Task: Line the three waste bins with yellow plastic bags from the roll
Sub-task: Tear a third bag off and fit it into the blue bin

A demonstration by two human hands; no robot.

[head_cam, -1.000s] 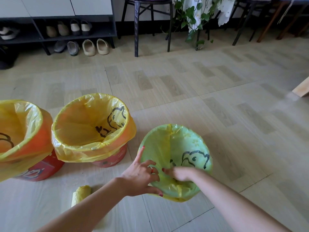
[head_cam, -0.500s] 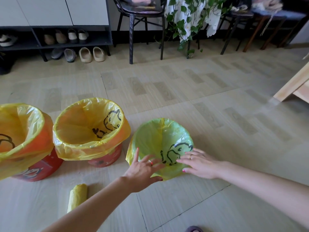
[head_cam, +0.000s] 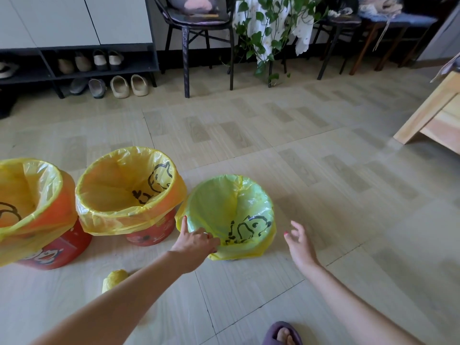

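Three waste bins stand in a row on the floor, each with a yellow bag folded over its rim. The left red bin (head_cam: 49, 247) and the middle red bin (head_cam: 149, 232) are close together. In the right bin (head_cam: 224, 207) the bag looks greenish. My left hand (head_cam: 193, 242) rests on this bin's near rim, thumb pointing up and fingers lying across the bag's edge. My right hand (head_cam: 300, 245) hovers just right of the bin, fingers loosely spread, touching nothing. The roll of yellow bags (head_cam: 113, 280) lies on the floor, partly behind my left forearm.
My foot in a purple slipper (head_cam: 282, 333) shows at the bottom edge. A wooden furniture corner (head_cam: 435, 113) juts in at the right. Black chairs (head_cam: 185, 58), a trailing plant (head_cam: 266, 36) and a shoe rack (head_cam: 99, 68) with slippers line the far wall.
My right hand has come off the right bin's bag and now hangs free to its right. My left hand stays at the near rim. The view has pulled back and up.
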